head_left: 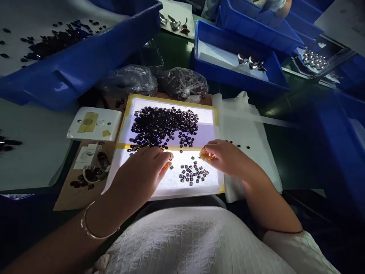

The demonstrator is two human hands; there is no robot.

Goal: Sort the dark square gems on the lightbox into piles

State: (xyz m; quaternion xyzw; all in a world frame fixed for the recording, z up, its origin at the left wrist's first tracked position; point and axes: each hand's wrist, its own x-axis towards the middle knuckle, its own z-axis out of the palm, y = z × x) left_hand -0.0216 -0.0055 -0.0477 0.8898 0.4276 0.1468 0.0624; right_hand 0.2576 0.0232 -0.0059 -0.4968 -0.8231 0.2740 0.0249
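Note:
A glowing light panel (211, 118) edged with yellow tape lies in front of me. On its far part is a dense pile of small dark square pieces (159, 123). A looser group of the same pieces (194, 173) is spread near the front right. My left hand (148, 165) is over the panel's left side, thumb and finger closed around what looks like one small dark piece. At the right edge, my right hand (221, 156) pinches its fingertips together above the loose group; what they hold is too small to make out. Tape wraps some fingertips of both hands.
A large blue bin (85, 57) stands at the back left, with dark pieces beyond it. Plastic bags (184, 82) lie behind the panel. A white switch box (94, 123) is left; translucent sheets (248, 163) lie right. Another blue bin (239, 70) holds shiny metal parts.

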